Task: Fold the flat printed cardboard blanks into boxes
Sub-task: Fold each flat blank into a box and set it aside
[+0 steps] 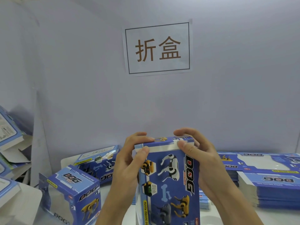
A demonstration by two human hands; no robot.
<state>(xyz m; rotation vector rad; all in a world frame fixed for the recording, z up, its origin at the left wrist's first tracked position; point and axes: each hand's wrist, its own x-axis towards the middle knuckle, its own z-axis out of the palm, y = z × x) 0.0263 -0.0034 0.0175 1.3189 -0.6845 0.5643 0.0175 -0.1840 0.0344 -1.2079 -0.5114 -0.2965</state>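
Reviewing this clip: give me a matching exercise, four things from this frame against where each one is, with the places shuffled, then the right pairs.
Things:
1. box being folded
2. finished box
3. stack of flat blanks
4. paper sign

Places:
A. on the wall, above the hands
B. on the table at the right
C. held upright between the left hand and right hand, fingers on its top flap
D. standing on the table at the lower left

Pairs: 1-C, 2-D, 3-B, 4-A
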